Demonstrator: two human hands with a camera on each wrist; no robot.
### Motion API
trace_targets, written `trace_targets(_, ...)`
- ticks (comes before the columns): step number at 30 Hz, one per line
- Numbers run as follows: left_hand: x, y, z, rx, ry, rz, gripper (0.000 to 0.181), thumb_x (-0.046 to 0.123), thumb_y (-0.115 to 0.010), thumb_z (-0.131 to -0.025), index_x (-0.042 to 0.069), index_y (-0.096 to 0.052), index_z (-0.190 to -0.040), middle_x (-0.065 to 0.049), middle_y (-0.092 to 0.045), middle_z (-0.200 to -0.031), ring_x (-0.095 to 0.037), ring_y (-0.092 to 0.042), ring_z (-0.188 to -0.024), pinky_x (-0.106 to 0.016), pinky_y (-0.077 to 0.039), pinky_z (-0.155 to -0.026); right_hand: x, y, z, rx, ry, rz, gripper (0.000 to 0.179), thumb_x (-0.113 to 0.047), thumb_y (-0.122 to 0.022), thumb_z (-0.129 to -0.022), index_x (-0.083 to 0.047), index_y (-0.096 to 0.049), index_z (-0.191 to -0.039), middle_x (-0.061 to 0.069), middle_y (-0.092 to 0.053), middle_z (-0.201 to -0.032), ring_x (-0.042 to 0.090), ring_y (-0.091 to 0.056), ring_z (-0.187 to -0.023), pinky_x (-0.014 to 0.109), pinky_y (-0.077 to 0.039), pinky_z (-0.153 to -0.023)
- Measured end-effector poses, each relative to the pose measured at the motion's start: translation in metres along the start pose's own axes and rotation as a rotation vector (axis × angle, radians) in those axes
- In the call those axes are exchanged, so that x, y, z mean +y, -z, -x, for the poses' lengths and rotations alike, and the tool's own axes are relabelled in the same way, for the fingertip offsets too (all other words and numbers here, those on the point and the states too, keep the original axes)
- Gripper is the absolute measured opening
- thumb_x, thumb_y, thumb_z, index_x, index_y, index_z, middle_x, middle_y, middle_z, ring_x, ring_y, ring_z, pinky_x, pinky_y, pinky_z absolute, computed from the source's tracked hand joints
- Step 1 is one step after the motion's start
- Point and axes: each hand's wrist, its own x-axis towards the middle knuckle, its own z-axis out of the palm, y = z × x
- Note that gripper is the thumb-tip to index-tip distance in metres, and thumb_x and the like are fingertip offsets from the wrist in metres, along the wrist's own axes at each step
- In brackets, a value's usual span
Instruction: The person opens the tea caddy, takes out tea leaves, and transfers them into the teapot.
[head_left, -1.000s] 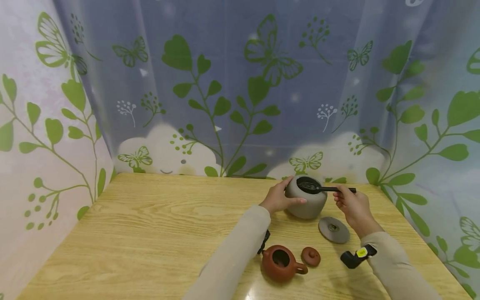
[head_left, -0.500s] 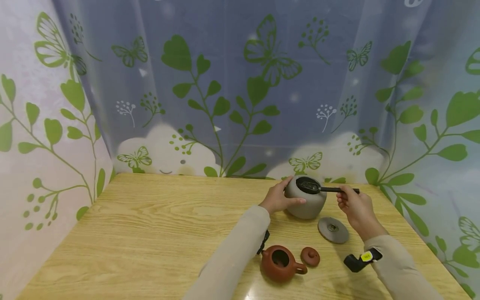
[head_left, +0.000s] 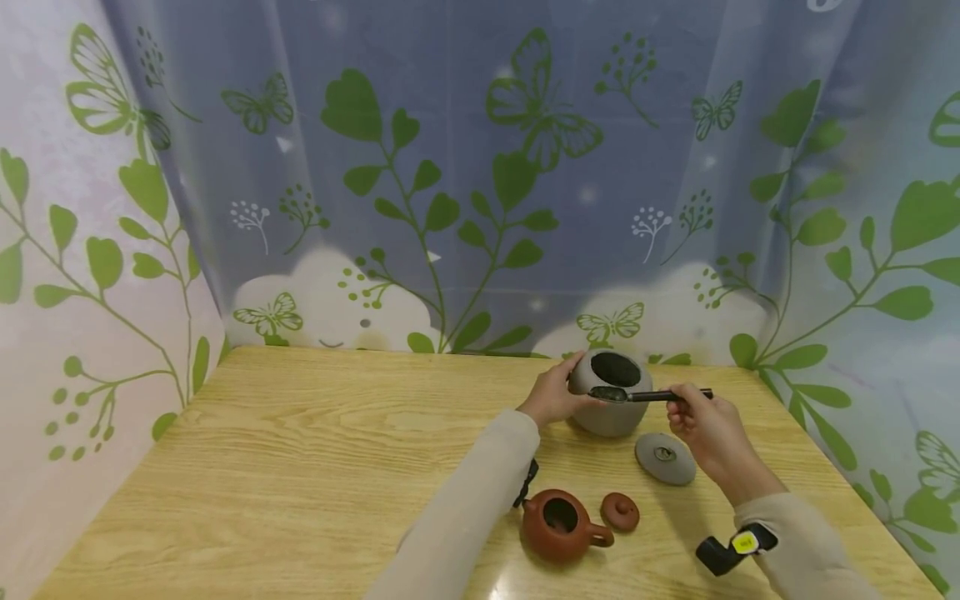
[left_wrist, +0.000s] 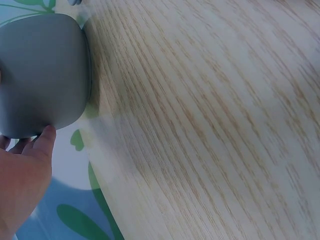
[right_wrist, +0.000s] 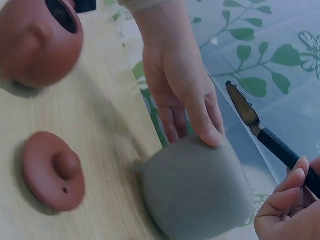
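My left hand (head_left: 551, 400) grips the side of a round grey tea jar (head_left: 615, 421), thumb in front and fingers round the far side. The jar's dark mouth faces up towards me. Between thumb and fingers, my right hand (head_left: 712, 429) pinches the black handle of a tea scoop (head_left: 652, 397). Dark tea leaves lie in the scoop's bowl, which is outside the jar, in front of its rim; the right wrist view shows this scoop (right_wrist: 245, 107) clear of the jar. In the left wrist view, the jar (left_wrist: 45, 75) hides part of the left hand (left_wrist: 25, 175).
A reddish-brown teapot (head_left: 551, 546) stands uncovered near the front, its handle to the right. Beside it lies its small knobbed lid (head_left: 620, 512). The jar's flat grey lid (head_left: 665, 460) lies right of the jar. A patterned curtain (head_left: 450, 208) hangs behind the wooden table (head_left: 300, 467).
The right hand has drawn the tea scoop out of the jar's mouth, first slightly right, then towards me and down. The left hand and jar have hardly moved.
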Motion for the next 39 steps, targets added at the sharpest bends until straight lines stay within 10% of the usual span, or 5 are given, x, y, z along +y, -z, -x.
trace_targets(25, -0.004, 0.0, 0.0, 0.004, -0.022, 0.013, 0.091, 0.039, -0.077, -0.081, 0.022, -0.025, -0.153, -0.005, -0.039, -0.15, -0.023, -0.043, -0.133, -0.039, -0.042, -0.105, 0.036, -0.016, 0.028, -0.203, -0.056, 0.221, 0.031, -0.009, -0.045, -0.099, -0.012, -0.069, -0.08, -0.005, -0.057, -0.071, 0.002, -0.048, -0.061, 0.017, -0.043, -0.058)
trace_targets(39, -0.003, 0.0, 0.0, 0.002, -0.021, 0.021, 0.091, 0.039, -0.077, -0.081, 0.021, -0.026, -0.153, -0.006, -0.043, -0.148, -0.022, -0.046, -0.131, -0.039, -0.043, -0.103, 0.036, -0.024, 0.029, -0.248, 0.054, 0.587, 0.022, -0.011, -0.054, -0.096, 0.007, -0.065, -0.092, 0.0, -0.05, -0.064, 0.011, -0.04, -0.058, 0.027, -0.038, -0.057)
